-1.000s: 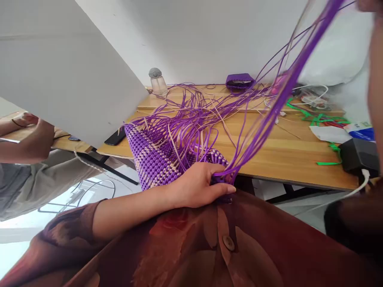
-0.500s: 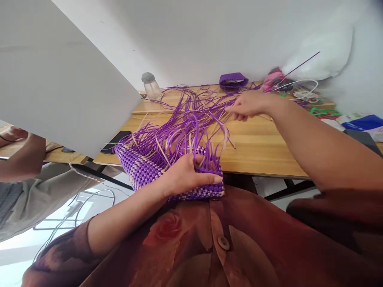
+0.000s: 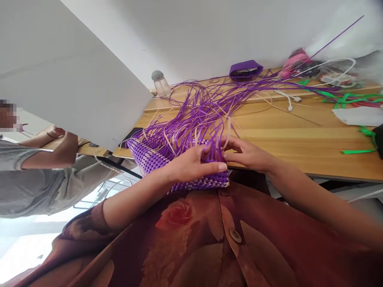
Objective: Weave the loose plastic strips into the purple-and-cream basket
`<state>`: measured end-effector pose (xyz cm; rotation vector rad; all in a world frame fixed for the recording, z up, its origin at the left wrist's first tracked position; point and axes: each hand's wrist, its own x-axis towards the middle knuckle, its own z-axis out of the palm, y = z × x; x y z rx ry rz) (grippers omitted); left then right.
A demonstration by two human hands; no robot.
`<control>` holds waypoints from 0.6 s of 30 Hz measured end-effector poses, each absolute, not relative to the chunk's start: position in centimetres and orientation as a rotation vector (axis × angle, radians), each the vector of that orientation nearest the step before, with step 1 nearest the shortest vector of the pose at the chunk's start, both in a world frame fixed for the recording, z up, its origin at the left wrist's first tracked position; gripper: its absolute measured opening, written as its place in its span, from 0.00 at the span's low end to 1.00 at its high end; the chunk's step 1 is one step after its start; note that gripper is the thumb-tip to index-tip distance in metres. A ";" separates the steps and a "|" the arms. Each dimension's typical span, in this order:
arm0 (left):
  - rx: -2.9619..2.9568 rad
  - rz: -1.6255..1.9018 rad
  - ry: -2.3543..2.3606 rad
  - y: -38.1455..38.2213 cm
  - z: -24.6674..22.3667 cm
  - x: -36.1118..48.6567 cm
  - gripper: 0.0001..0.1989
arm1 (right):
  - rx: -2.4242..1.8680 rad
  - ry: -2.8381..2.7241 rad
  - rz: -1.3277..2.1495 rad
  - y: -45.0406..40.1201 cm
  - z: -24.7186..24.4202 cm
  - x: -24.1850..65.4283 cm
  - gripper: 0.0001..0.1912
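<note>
Left hand (image 3: pixel 193 162) clamps woven purple basket (image 3: pixel 151 157); bulk lies toward 10 o'clock, long axis roughly 10–4. Right hand (image 3: pixel 249 154), at 3 o'clock, touches strands (image 3: pixel 203 113); whether pinched, cannot tell.

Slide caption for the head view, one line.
Left hand holds a purple-and-cream woven strip basket; right hand is at its loose purple strands.
</note>
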<state>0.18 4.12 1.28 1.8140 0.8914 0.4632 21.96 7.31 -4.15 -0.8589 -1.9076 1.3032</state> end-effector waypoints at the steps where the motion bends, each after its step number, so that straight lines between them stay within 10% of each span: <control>1: 1.859 0.455 0.859 4.4 1.6 0.1 0.16 | -0.838 -1.898 1.332 7.4 -4.2 21.8 0.18; 18: 2.050 0.284 0.947 4.8 3.6 -0.6 0.21 | -0.843 -2.440 1.086 9.1 -1.4 21.5 0.28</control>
